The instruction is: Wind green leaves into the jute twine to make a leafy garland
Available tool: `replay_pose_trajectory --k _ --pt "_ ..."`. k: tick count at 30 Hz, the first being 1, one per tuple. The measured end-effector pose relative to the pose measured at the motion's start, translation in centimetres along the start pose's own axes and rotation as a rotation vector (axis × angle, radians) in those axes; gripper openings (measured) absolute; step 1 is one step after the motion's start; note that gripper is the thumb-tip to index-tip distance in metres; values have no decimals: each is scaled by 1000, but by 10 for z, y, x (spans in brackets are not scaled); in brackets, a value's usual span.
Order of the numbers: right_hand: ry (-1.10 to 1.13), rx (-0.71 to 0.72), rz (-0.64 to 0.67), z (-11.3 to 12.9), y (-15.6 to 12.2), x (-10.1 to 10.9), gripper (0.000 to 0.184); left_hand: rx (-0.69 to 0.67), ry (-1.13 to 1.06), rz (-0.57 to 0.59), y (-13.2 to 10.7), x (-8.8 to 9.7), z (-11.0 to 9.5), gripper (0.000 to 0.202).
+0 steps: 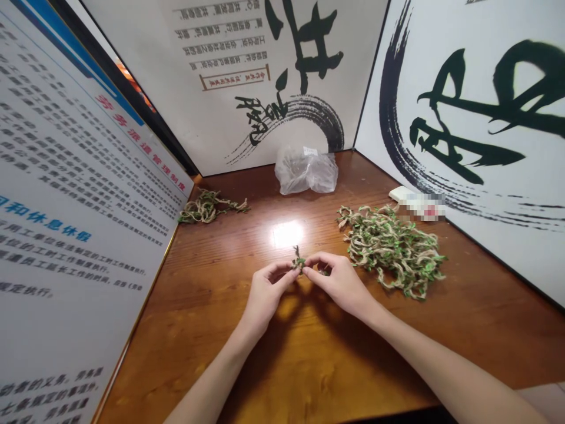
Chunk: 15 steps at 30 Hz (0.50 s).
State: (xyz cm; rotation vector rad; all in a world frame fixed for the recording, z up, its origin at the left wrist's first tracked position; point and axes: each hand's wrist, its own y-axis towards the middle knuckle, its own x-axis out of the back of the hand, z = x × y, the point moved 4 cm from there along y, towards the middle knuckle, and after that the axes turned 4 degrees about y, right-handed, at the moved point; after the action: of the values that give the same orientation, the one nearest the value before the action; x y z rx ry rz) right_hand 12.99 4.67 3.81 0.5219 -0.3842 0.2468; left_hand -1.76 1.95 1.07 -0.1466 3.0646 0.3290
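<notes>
Close together over the middle of the table, my left hand (268,290) and my right hand (339,279) pinch a short piece of leafy twine (299,261) between thumbs and fingertips. The piece is tan cord with small green leaves, and one end sticks up above the fingers. Part of it is hidden behind the fingertips. To the right of my right hand lies a large tangled heap of the same leafy twine (391,247). A smaller heap of leafy twine (209,206) sits at the far left, beside the board.
A crumpled clear plastic bag (304,171) rests at the back of the wooden table (282,359). A small white item (415,203), partly blurred out, lies against the right panel. Printed boards (79,194) stand upright along the left, back and right.
</notes>
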Motion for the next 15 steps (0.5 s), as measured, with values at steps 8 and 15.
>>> replay_pose_trajectory --k 8,15 --pt "-13 37 -23 3 -1 1 14 -16 -84 -45 4 4 7 30" --pt "82 -44 -63 0 -2 -1 16 25 -227 -46 5 3 10 32"
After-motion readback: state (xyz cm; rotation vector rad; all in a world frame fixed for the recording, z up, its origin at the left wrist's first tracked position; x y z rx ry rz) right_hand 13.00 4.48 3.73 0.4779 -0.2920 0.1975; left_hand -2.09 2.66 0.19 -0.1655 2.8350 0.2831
